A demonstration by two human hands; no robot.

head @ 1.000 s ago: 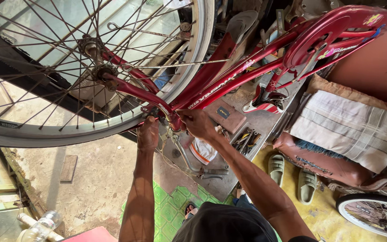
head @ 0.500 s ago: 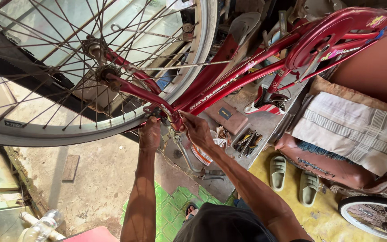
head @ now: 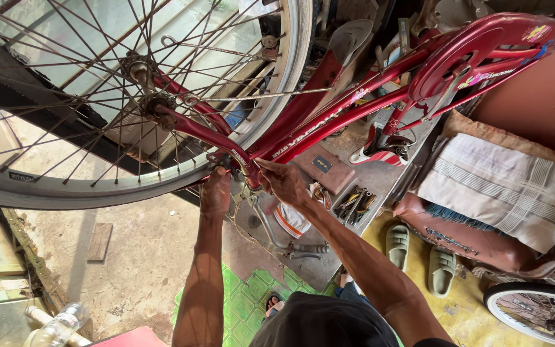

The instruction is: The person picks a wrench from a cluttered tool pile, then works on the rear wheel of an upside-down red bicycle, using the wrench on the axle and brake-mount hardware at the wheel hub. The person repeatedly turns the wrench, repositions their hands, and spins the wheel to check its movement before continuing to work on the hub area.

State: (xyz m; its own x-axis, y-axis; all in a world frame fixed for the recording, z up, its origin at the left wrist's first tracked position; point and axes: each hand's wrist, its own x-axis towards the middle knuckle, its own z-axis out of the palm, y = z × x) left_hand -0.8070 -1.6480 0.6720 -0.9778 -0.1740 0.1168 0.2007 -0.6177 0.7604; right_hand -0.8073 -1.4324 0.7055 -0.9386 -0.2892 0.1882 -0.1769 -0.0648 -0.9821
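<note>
Left hand (head: 215, 191): fingers curled on red bike fork (head: 216, 138) crown, under wheel (head: 130, 103).
Right hand (head: 285, 181): closed on fork crown, at 3 o'clock from left.
Tool tray (head: 353, 204): 4 o'clock of hands.

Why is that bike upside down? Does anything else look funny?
The red bicycle is flipped, its front wheel up and saddle down. Both hands, left hand and right hand, grip the fork's crown. A bottle lies on its side on the floor.

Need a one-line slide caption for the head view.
Both hands, left and right, work at the fork crown of an upturned red bicycle beside its front wheel.
</note>
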